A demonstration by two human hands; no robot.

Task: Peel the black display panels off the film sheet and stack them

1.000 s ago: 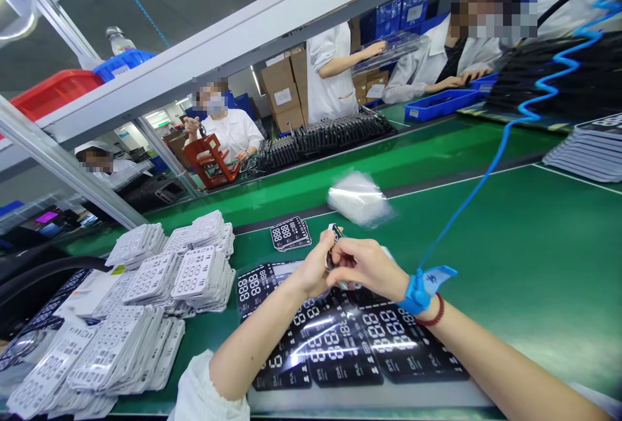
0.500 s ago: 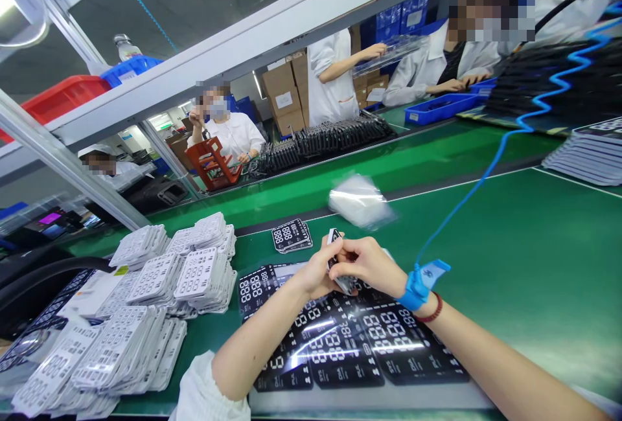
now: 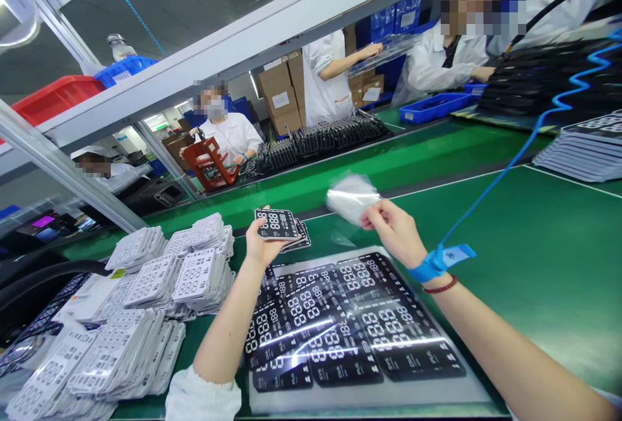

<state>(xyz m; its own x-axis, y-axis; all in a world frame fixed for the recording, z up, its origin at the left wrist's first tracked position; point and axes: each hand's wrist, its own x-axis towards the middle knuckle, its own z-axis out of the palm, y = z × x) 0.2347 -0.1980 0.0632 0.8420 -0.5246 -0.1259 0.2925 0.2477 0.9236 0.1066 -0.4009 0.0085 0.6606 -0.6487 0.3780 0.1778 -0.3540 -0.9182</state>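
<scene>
My left hand (image 3: 260, 246) holds a small black display panel with white digits (image 3: 276, 224) flat over a short stack of the same panels (image 3: 300, 239) on the green bench. My right hand (image 3: 393, 230), with a blue wrist strap (image 3: 440, 259), pinches a thin clear film beside a crumpled pile of clear film (image 3: 350, 197). Below both hands lies a tray (image 3: 369, 395) covered with several black display panels (image 3: 340, 317).
Stacks of white digit frames (image 3: 146, 298) fill the left of the bench. A coiled blue cord (image 3: 525, 142) runs from my wrist strap to the upper right. A stack of grey sheets (image 3: 583, 149) sits at far right. Other people in white coats work across the green belt.
My hands have come apart. The left carried the black panel forward over the small stack; the right moved toward the film pile with a peeled film.
</scene>
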